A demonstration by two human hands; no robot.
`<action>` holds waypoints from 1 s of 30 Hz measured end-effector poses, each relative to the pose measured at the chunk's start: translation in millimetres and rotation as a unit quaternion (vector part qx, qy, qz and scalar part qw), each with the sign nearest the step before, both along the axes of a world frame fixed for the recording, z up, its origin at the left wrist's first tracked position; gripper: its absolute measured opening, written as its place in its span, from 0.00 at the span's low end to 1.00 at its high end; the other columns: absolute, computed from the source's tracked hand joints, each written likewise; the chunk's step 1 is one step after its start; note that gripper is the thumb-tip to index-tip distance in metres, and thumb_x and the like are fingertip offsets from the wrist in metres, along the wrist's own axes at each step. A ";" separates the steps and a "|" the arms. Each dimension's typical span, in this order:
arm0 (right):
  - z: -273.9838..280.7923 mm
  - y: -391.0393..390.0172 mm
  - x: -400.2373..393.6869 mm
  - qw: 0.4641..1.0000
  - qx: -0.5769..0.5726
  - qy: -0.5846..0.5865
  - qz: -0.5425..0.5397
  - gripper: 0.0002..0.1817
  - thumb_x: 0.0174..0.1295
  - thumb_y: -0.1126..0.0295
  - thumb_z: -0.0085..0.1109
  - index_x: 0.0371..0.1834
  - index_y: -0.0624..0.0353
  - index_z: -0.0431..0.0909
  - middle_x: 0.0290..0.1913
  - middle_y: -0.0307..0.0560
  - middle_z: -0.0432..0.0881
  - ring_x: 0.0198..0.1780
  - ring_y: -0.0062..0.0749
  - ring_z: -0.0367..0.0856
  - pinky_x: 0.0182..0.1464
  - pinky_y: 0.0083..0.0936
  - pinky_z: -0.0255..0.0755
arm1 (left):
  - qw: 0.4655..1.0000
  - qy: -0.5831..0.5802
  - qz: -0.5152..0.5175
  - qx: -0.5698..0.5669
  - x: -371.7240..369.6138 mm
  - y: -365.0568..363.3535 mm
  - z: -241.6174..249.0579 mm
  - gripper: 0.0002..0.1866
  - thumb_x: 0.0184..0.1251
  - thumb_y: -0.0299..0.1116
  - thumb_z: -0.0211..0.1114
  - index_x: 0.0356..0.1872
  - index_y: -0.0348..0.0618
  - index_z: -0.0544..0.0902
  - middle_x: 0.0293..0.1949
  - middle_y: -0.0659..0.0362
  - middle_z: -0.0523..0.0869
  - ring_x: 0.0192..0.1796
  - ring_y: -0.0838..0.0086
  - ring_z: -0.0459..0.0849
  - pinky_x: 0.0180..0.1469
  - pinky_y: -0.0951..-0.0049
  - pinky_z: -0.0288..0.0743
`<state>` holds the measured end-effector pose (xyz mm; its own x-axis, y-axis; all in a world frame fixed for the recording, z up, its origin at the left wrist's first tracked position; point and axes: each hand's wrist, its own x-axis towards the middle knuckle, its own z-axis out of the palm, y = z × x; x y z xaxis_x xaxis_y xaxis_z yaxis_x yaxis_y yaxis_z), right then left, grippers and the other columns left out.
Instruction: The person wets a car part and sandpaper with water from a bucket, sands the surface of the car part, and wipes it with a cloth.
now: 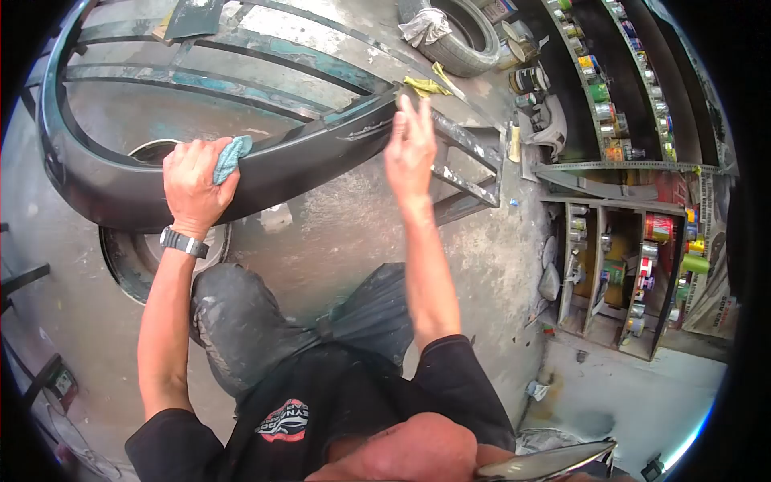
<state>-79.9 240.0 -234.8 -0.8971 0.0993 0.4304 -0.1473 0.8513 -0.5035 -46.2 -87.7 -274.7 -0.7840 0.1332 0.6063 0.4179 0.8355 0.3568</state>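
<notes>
A long, curved dark car bumper point(281, 183) lies across a metal rack, with a pale scuffed patch near its right end. My left hand point(193, 178), a watch at the wrist, is closed over the bumper's upper edge. A crumpled blue-green cloth point(232, 158) is held in it, sticking out between thumb and fingers. At the bumper's right end is my right hand point(412, 153), fingers stretched out and slightly blurred. It overlaps the tip of the bumper in this view and holds nothing visible.
Under the bumper stands a round metal rim point(120, 269). A tire point(474, 36) with a rag on it lies at the back. Yellow cloth point(426, 86) rests near the rack's end. Shelves point(598, 221) with many paint cans line the right side. A dark sanding sheet point(197, 16) sits on the rack.
</notes>
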 end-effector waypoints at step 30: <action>-2.7 -59.9 -36.7 0.982 -0.025 -0.081 -0.168 0.39 0.81 0.54 0.45 0.76 0.86 0.55 0.79 0.83 0.56 0.84 0.68 0.51 0.80 0.71 0.45 | 0.998 0.017 0.009 -0.057 -0.4 4.4 -3.4 0.17 0.57 0.36 0.72 0.50 0.50 0.88 0.40 0.58 0.86 0.45 0.59 0.83 0.51 0.59 0.72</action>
<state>-116.6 180.1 -237.5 -0.8662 0.4187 0.2726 0.2225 0.8118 -0.5399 -46.6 -83.3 -278.1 -0.7666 0.1887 0.6138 0.4125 0.8773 0.2455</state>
